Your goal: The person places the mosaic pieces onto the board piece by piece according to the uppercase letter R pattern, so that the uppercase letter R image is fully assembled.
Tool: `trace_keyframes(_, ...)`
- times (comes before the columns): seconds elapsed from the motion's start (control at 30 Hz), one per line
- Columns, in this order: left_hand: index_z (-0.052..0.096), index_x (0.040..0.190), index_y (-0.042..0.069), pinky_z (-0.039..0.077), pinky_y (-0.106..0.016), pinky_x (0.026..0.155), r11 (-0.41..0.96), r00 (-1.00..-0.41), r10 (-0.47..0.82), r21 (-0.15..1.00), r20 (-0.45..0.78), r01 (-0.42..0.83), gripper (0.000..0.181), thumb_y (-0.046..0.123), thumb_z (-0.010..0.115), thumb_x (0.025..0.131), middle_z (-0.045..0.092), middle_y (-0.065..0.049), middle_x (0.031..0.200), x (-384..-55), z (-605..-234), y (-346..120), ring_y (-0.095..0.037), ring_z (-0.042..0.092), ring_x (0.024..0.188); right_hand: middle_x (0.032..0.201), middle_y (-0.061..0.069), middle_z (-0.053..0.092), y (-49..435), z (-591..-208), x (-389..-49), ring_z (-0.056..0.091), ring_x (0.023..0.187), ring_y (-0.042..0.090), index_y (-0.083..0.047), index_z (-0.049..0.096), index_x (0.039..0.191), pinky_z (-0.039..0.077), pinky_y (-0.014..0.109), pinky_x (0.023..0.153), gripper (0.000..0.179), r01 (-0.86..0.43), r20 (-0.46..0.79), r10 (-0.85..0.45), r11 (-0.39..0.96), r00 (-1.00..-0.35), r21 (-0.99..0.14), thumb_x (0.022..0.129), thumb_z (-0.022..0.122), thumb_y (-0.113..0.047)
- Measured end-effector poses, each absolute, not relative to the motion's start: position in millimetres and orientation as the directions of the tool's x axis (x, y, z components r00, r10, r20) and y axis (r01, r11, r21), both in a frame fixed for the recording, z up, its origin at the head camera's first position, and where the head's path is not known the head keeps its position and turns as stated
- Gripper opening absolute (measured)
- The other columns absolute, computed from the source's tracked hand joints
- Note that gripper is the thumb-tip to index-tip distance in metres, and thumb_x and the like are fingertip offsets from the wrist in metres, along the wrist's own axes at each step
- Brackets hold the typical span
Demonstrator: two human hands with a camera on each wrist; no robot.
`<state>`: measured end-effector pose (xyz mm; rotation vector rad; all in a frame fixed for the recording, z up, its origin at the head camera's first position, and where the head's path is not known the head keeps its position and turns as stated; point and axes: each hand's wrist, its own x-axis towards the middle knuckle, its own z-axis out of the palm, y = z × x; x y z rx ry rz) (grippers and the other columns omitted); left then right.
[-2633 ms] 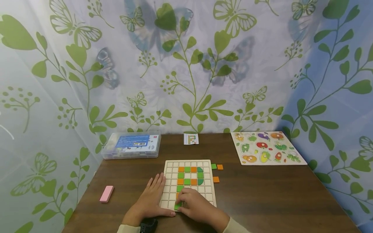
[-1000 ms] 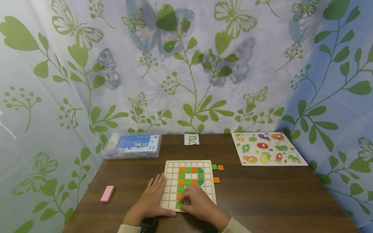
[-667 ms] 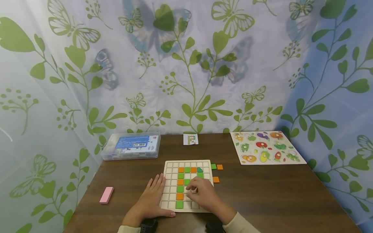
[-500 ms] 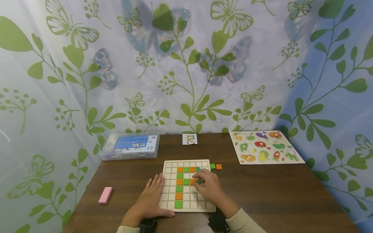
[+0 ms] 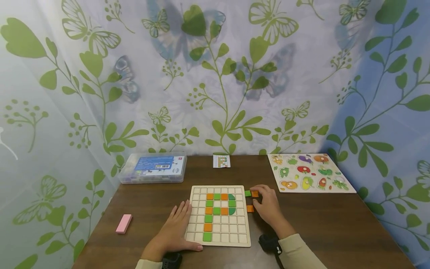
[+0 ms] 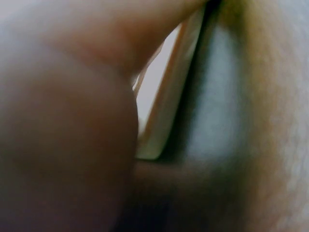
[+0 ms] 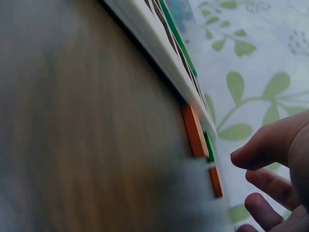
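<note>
A wooden grid board (image 5: 215, 240) lies flat on the table, with orange and green tiles filling some cells in a P-like shape. My left hand (image 5: 174, 228) rests along its left edge, fingers extended, the thumb at the near edge. The left wrist view shows the board's edge (image 6: 166, 92) beside blurred skin. My right hand (image 5: 268, 205) hovers right of the board, its fingertips close to a loose orange tile (image 5: 255, 194). In the right wrist view the fingers (image 7: 263, 147) are bent with nothing between them. A loose green tile (image 5: 248, 193) and another orange tile (image 5: 250, 208) lie beside the board.
A small pattern card (image 5: 221, 161) lies at the back. Left of it sits a clear plastic case (image 5: 152, 168). A vegetable puzzle board (image 5: 312, 172) is at the back right. A pink block (image 5: 124, 223) lies at left. Printed cloth (image 5: 215, 74) hangs behind the table.
My right hand has left the green tile in the board's bottom row and moved up and right to the loose tiles. My left hand has stayed in place.
</note>
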<state>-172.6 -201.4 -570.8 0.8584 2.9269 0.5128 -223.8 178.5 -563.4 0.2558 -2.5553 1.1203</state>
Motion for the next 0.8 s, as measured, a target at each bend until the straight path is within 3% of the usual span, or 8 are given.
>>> trace_keyframes(0.27, 0.021, 0.164, -0.008, 0.010, -0.061, 0.123, 0.787, -0.844, 0.535, 0.338, 0.046, 0.517, 0.143, 0.092, 0.066, 0.073, 0.017, -0.025, 0.170, -173, -567, -199, -0.042, 0.012, 0.157, 0.136, 0.023, 0.062, 203, -570, -234, 0.051, 0.129, 0.049, 0.001, 0.073, 0.124, 0.038, 0.066, 0.108, 0.038, -0.281, 0.334, -0.066, 0.704, -0.940, -0.652, 0.087, 0.081, 0.006)
trace_keyframes(0.8, 0.022, 0.162, -0.011, 0.013, -0.064, 0.121, 0.784, -0.839, 0.540, 0.326, 0.059, 0.528, 0.142, 0.090, 0.068, 0.073, 0.018, -0.028, 0.169, -171, -566, -199, -0.044, 0.015, 0.156, 0.118, 0.016, 0.074, 203, -576, -230, 0.062, 0.116, 0.042, 0.002, 0.080, 0.105, 0.043, 0.062, 0.103, 0.016, -0.290, 0.383, -0.063, 0.767, -0.922, -0.573, 0.089, 0.082, 0.002)
